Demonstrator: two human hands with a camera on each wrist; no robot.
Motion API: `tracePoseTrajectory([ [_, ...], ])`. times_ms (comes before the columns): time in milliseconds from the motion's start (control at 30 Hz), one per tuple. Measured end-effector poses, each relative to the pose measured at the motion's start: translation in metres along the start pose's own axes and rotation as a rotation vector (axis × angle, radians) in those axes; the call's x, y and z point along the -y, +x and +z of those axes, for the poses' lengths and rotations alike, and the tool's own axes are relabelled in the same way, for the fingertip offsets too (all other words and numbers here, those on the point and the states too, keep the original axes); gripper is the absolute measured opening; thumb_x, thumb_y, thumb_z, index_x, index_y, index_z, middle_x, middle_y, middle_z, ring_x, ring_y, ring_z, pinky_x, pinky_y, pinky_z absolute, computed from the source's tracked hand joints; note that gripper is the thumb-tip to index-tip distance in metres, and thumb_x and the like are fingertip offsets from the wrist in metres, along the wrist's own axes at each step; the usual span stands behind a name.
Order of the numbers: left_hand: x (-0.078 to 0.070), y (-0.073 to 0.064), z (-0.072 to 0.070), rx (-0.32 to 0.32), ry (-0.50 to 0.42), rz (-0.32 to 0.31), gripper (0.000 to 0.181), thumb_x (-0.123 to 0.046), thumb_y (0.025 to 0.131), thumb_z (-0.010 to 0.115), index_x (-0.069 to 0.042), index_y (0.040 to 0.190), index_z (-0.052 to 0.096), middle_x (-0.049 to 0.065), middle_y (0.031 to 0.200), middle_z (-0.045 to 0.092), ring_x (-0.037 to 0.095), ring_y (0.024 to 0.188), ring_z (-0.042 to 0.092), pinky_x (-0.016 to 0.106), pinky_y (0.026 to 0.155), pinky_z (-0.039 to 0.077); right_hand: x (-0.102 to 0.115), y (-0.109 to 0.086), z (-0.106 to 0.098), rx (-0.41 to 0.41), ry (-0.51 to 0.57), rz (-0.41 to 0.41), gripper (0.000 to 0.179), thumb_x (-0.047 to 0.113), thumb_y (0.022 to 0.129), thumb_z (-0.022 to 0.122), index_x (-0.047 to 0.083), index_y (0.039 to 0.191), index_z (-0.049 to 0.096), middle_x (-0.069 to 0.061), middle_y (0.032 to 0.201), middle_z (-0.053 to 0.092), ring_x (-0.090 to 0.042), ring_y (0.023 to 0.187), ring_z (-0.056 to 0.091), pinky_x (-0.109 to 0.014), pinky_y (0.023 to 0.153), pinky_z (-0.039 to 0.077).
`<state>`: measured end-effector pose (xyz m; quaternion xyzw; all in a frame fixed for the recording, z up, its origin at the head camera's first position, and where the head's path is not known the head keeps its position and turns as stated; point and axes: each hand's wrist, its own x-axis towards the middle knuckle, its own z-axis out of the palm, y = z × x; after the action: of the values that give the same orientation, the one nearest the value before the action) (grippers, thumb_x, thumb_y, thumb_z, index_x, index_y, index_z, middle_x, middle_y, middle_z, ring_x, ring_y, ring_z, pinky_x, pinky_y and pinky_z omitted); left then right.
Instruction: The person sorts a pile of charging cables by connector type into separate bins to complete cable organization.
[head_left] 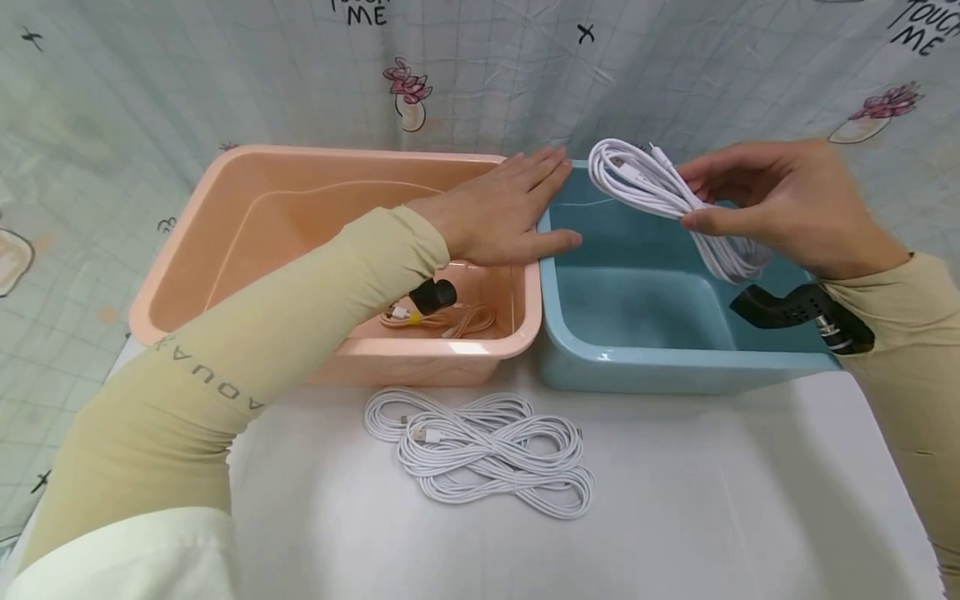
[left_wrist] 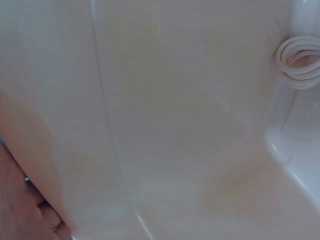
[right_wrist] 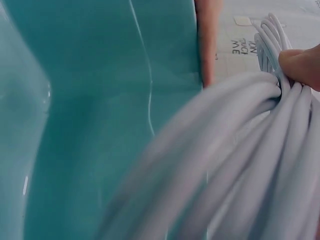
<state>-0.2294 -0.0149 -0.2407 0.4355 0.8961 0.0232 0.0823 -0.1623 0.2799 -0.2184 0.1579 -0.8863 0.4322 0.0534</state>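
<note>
At two o'clock, over the blue bin (head_left: 690,359): white cable coil (head_left: 651,185), probably light, supple, best gripped at its gathered middle, where the right hand (head_left: 798,204) pinches it; at twelve, left hand (head_left: 498,210), fingers extended.

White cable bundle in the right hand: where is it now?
In the head view, the white cable bundle is right of centre, pinched by the right hand above the blue bin, with the left hand to its left.

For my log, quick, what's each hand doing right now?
Left hand: open, holding nothing.
Right hand: closed, holding a white cable bundle over the blue bin.
</note>
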Motion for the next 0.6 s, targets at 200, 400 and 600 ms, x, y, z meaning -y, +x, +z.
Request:
tracePoseTrajectory([
  [200, 0.0001, 0.0002, 0.0004, -0.002, 0.000, 0.007, 0.092, -0.070, 0.095, 0.024, -0.008, 0.157, -0.004, 0.007, 0.166, -0.010, 0.022, 0.156, -0.007, 0.040, 0.129, 0.000, -0.0060, 0.0008, 0.0009, 0.022, -0.015, 0.005, 0.043, -0.004, 0.074, 0.080, 0.002, 0.115, 0.070, 0.002, 0.093, 0.070, -0.008, 0.075, 0.066, -0.007, 0.068, 0.053],
  [400, -0.0005, 0.0006, -0.0001, -0.003, 0.005, 0.014, 0.092, -0.070, 0.095, 0.022, -0.007, 0.157, -0.004, 0.008, 0.166, -0.010, 0.022, 0.156, -0.007, 0.039, 0.129, 0.000, -0.0098, 0.0001, 0.0009, 0.046, -0.043, 0.027, 0.042, 0.000, 0.074, 0.081, 0.004, 0.115, 0.070, 0.002, 0.092, 0.069, -0.007, 0.074, 0.066, -0.006, 0.068, 0.052],
  [600, -0.0010, -0.0003, -0.0012, 0.007, 0.000, 0.009, 0.092, -0.070, 0.095, 0.022, -0.007, 0.157, -0.004, 0.008, 0.166, -0.010, 0.021, 0.156, -0.009, 0.040, 0.129, -0.001, -0.0109, 0.0000, 0.0014, 0.059, -0.122, 0.062, 0.042, 0.008, 0.077, 0.081, 0.010, 0.117, 0.070, 0.004, 0.094, 0.067, -0.005, 0.076, 0.065, -0.004, 0.070, 0.051],
])
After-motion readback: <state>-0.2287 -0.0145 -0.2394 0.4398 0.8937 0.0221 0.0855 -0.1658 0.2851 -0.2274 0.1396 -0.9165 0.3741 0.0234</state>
